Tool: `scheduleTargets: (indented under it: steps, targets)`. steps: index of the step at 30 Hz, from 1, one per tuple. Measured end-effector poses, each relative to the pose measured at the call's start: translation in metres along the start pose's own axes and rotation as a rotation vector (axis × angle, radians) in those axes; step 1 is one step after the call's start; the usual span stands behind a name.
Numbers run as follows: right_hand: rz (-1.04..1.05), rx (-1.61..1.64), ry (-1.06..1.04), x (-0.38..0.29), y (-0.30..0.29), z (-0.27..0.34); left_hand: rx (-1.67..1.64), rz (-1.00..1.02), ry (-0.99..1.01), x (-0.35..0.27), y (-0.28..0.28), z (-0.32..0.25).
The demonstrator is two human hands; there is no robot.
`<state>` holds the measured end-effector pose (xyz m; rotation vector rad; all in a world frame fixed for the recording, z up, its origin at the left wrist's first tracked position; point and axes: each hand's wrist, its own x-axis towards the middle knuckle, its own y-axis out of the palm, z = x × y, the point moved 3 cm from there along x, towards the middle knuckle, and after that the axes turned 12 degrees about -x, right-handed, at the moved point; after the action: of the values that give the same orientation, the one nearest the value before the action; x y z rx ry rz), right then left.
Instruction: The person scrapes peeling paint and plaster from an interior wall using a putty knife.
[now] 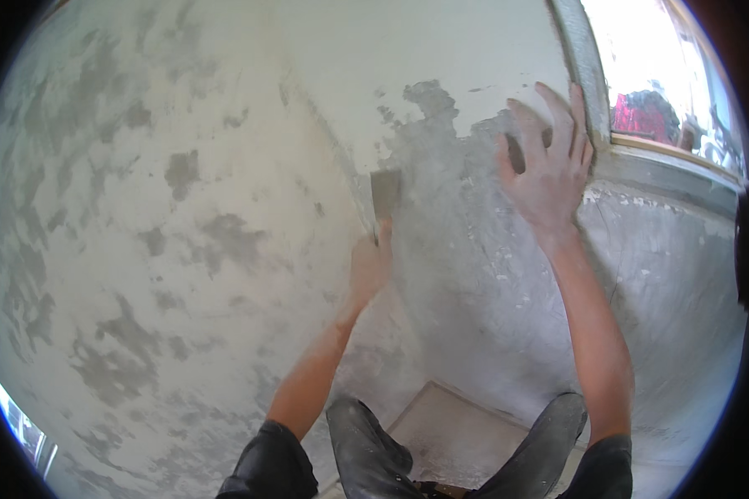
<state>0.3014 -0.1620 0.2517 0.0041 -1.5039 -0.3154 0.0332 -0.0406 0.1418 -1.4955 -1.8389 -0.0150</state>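
My left hand (370,262) is closed around a scraper (386,192), its flat blade up against the wall near the inside corner. Pale coating (424,37) covers the upper part of this wall; below its ragged edge the surface is bare grey plaster (449,243). My right hand (546,168) rests on the wall with its fingers spread, beside the window surround, and holds nothing. The scraper's handle is mostly hidden in my left hand.
At the upper right is a window (668,81) with a sill (674,156) under it. A patchy coated wall (181,249) fills the left side. Between my dusty trouser legs (374,449) lies a dusty, flat floor surface (449,430) with a raised edge.
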Motion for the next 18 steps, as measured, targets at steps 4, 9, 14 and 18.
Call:
scheduleTargets:
  steps: [4, 9, 14, 18]
  targets:
    - [0.002, 0.021, 0.018, 0.004, -0.003, 0.002, 0.048, 0.042, 0.007, -0.002, -0.012, -0.016]
    - [0.004, 0.014, 0.017, 0.003, -0.005, -0.001, 0.022, 0.064, -0.060, 0.002, -0.011, -0.021]
    - [-0.039, 0.021, 0.019, 0.006, -0.002, 0.001, -0.061, 0.053, 0.033, -0.001, -0.007, -0.018]
    - [0.014, 0.007, 0.041, 0.003, -0.004, -0.007, -0.009, 0.078, -0.083, 0.004, -0.009, -0.029]
